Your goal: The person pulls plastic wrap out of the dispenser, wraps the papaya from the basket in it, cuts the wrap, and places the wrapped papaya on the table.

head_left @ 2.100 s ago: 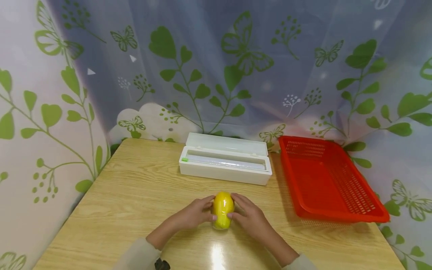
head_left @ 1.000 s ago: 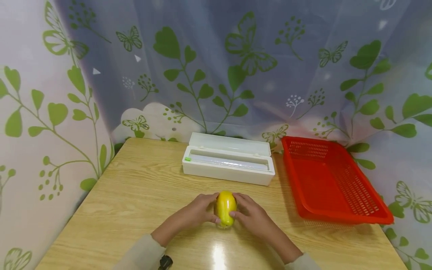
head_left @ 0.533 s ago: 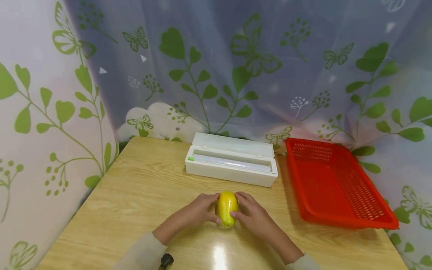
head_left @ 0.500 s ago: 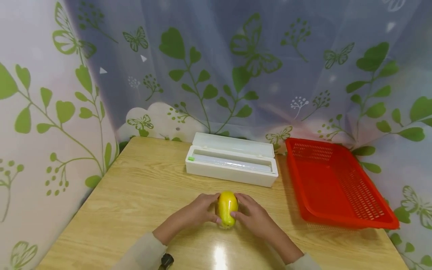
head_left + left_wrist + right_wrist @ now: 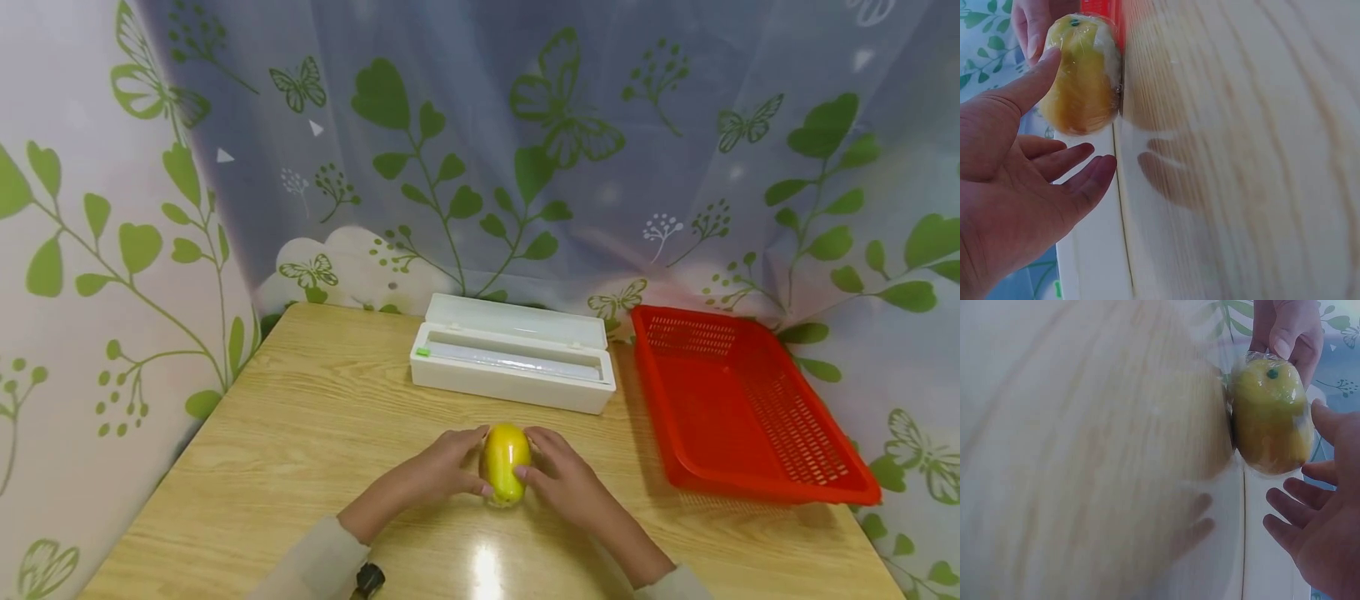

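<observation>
A yellow mango, wrapped in shiny clear film, sits on the wooden table between the two hands. My left hand is at its left side, index finger near the far end and thumb near the close end. In the left wrist view that thumb reaches the film, and the other fingers spread loosely below the mango. My right hand touches the right side, its thumb on the film. The right wrist view shows the right fingers spread apart beside the mango. A green dot marks one end of it.
Behind the mango stands a long white box, lid raised, with a roll of film inside and a green tab at its left end. A red plastic basket is at the right. A printed curtain hangs behind the table.
The head view has shifted a little, so everything lies slightly further right. Both hands stay at the mango's sides, and the left thumb and index finger have spread slightly apart.
</observation>
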{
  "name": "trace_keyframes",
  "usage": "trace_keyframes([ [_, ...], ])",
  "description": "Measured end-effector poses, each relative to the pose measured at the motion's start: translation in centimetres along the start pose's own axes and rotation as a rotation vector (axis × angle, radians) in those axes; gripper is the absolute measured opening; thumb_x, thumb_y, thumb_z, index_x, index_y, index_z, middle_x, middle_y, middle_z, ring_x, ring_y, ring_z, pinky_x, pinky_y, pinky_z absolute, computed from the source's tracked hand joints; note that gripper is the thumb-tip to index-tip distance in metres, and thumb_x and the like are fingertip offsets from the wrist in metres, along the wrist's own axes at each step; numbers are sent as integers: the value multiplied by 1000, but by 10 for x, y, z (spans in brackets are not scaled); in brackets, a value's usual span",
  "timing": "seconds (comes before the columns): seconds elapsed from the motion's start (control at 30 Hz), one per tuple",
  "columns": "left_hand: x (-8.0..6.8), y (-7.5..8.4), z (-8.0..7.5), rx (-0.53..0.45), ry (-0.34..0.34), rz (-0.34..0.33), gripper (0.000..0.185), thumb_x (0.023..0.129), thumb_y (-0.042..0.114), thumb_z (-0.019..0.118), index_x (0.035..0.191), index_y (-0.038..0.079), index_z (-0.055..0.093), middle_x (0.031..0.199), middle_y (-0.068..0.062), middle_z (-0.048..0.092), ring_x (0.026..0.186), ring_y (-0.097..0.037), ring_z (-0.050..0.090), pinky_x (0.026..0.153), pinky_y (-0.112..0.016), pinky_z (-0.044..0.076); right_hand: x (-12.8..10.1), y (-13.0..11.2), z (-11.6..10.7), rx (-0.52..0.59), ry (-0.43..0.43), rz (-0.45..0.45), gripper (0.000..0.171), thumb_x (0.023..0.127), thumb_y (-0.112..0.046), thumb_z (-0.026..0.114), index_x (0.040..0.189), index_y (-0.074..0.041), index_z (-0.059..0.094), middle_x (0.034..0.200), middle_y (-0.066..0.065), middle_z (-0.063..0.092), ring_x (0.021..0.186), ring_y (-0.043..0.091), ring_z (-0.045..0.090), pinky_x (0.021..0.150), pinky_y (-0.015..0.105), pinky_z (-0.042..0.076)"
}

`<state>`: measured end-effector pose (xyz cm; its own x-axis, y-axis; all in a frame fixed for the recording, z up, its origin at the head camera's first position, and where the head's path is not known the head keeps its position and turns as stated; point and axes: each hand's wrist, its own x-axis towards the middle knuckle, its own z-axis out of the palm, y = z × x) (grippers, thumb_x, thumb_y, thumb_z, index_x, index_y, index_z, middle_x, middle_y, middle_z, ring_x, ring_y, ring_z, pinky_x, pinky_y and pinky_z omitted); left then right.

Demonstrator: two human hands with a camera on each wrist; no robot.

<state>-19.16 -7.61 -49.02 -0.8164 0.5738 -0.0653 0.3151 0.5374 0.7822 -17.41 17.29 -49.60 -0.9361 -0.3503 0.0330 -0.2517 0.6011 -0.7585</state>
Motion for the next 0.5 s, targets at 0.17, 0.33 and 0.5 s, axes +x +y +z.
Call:
trace_keyframes([
  [0.17,-1,2,0,2,0,-23,95,85,38,80,158,5,29,161,-11,36,149,-31,35,120,-50,31,-1,0,-1,17,-4,7,66,95,-41,69,152,-19,46,157,4,41,146,34,38,114,64,32],
  [0.33,-3,4,-1,9,1,-24,94,86,37,79,159,6,29,161,-11,36,149,-32,34,120,-50,30,-1,-1,-1,19,3,7,65,95,-41,69,152,-20,46,156,3,42,145,33,39,114,63,32],
  [0.5,-4,5,-2,9,5,-36,95,86,41,78,159,7,28,162,-12,35,149,-34,33,119,-52,30,0,-1,-1,22,14,13,64,95,-39,70,151,-20,46,155,3,43,145,33,39,115,63,32],
])
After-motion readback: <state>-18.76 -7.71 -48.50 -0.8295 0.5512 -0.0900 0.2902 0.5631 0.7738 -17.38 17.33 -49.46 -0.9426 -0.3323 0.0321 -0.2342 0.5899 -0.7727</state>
